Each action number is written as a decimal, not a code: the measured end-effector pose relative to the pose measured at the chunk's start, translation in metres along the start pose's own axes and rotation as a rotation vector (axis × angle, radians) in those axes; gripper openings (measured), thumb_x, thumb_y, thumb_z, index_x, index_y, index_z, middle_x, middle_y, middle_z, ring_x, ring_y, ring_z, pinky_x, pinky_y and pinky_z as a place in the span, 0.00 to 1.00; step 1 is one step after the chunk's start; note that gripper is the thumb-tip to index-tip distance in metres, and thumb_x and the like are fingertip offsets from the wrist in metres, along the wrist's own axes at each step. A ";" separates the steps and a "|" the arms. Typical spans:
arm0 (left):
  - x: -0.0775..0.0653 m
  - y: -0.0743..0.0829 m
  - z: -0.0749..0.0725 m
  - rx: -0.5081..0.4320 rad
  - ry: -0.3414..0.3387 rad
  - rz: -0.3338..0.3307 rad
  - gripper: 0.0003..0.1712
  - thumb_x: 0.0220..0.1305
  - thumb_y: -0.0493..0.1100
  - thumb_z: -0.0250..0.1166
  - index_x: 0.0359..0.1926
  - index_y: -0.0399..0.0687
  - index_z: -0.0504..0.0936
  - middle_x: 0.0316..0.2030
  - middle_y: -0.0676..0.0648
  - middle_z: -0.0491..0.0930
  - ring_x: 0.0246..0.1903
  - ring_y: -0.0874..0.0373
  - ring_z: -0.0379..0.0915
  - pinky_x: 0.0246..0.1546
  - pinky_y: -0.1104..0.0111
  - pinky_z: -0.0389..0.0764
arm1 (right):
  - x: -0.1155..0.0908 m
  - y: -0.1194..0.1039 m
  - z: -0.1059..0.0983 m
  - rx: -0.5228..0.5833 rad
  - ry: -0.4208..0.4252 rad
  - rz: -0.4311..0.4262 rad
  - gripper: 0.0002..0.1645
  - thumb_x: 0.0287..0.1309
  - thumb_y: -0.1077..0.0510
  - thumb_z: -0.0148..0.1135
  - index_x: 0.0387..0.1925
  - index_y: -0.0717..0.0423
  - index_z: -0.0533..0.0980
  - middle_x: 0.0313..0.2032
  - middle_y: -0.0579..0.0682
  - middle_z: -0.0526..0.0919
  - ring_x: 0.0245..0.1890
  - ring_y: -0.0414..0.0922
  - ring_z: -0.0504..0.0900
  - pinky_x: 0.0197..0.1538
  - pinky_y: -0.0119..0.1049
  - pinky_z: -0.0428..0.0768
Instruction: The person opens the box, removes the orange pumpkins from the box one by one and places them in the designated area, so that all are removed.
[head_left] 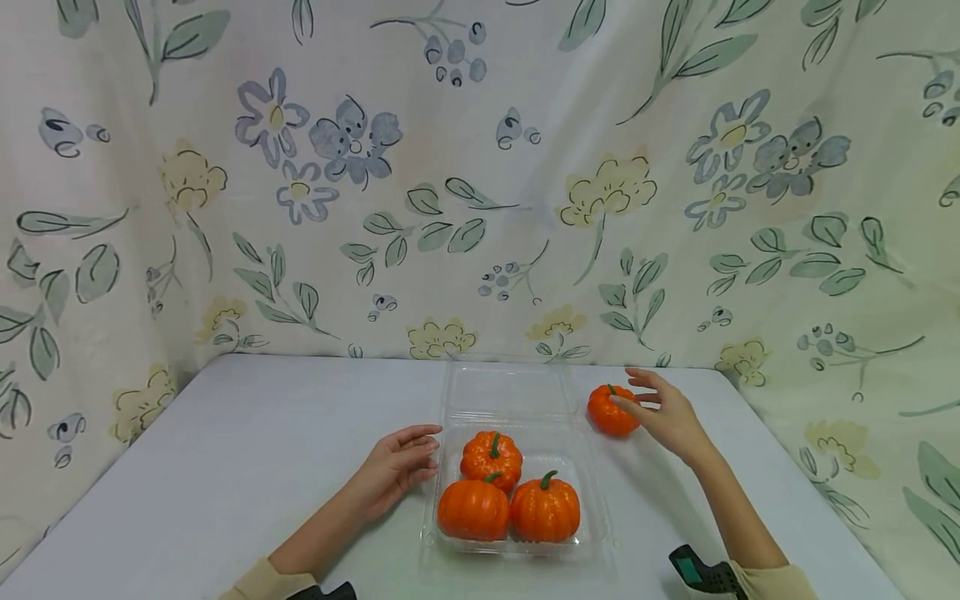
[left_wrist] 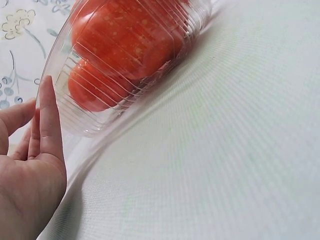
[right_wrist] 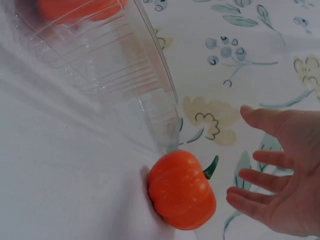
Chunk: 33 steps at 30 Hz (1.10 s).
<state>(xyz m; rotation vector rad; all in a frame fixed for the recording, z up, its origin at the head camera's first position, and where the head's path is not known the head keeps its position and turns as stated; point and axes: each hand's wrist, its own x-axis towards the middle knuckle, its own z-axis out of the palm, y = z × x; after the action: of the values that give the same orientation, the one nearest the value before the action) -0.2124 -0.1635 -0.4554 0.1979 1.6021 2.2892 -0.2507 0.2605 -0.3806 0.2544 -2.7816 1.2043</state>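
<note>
A clear plastic clamshell box lies with its lid folded back, and three small orange pumpkins sit inside: one behind, one front left, one front right. Another pumpkin, green-stemmed, stands on the table to the right of the lid. My right hand hovers close by it, fingers spread and apart from it in the right wrist view. At the box's left side is my left hand, its fingers extended, with fingertips right at the box's rim.
The white table carries the box near its middle. Behind it hangs a floral curtain, which also runs along both sides. Dark bands are on the wrists, next to beige sleeves.
</note>
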 end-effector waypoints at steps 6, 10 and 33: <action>-0.001 0.000 0.001 -0.001 0.009 0.001 0.22 0.79 0.34 0.59 0.69 0.33 0.72 0.41 0.53 0.80 0.35 0.62 0.82 0.44 0.73 0.88 | -0.006 -0.014 -0.001 -0.011 -0.016 -0.009 0.38 0.72 0.50 0.67 0.74 0.65 0.66 0.67 0.72 0.74 0.63 0.71 0.77 0.58 0.60 0.86; 0.000 0.000 0.000 0.000 0.014 0.000 0.22 0.78 0.34 0.59 0.69 0.33 0.72 0.41 0.53 0.80 0.35 0.62 0.82 0.44 0.73 0.88 | -0.010 -0.023 -0.002 0.018 -0.056 -0.037 0.37 0.72 0.51 0.67 0.73 0.65 0.68 0.65 0.70 0.76 0.62 0.69 0.78 0.57 0.57 0.87; -0.001 0.001 0.002 0.018 0.031 -0.001 0.24 0.79 0.35 0.59 0.71 0.31 0.69 0.42 0.52 0.80 0.35 0.62 0.82 0.44 0.73 0.88 | -0.025 -0.057 0.021 0.208 -0.508 -0.125 0.32 0.69 0.49 0.70 0.66 0.63 0.76 0.65 0.66 0.77 0.61 0.57 0.82 0.59 0.48 0.86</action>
<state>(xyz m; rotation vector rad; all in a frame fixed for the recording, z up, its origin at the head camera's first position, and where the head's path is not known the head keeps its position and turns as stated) -0.2109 -0.1621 -0.4538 0.1659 1.6385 2.2883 -0.2158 0.2098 -0.3579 0.8473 -2.9729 1.5836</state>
